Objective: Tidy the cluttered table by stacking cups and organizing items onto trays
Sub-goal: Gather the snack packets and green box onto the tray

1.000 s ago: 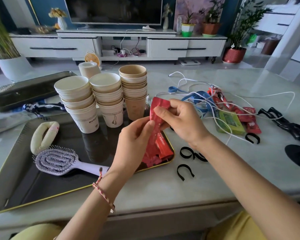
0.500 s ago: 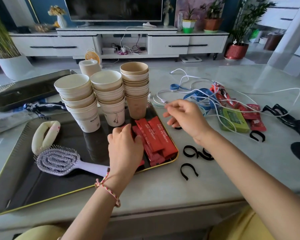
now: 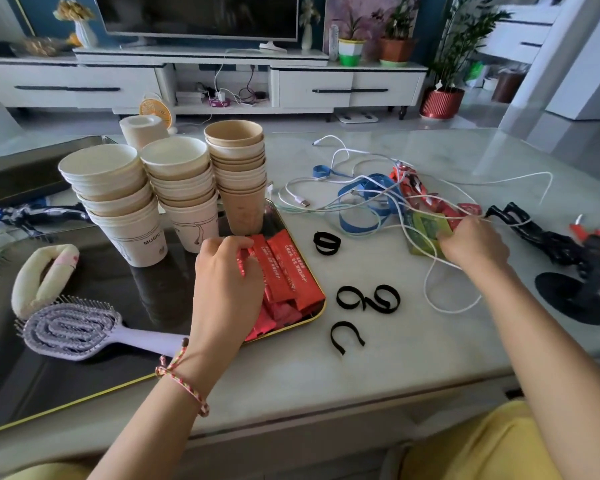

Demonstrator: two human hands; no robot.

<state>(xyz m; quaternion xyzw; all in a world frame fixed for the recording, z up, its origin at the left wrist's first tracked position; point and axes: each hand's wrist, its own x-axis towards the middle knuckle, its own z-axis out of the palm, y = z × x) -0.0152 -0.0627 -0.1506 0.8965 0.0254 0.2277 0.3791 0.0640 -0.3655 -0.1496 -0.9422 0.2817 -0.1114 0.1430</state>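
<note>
The right hand (image 3: 473, 245) had moved since 0.5 s earlier, from just beside the tray corner out to the far pile, where it lay on the green packet (image 3: 426, 225) and the loose sachets (image 3: 465, 209) beneath the tangle of white cables (image 3: 303, 202). Its fingers were bent down into the pile, with 1 cable running across them, but whether they had closed on anything could not be told. The left hand (image 3: 227, 282) had stayed over the tray (image 3: 146, 299), its fingers now curled round the upper ends of the red sachets (image 3: 284, 271) that lay heaped in the tray's near right corner, touching the rim. 1 s earlier both hands had held a sachet above that corner, so that sachet was now down with the rest. The 3 cup stacks (image 3: 184, 195) stood on the tray, already done. The reach probably meant the next item was being fetched, and the cables draped over it looked likely to snag or be dragged along. The black hair ties (image 3: 326, 242) lay untouched on the table between tray and pile.
</note>
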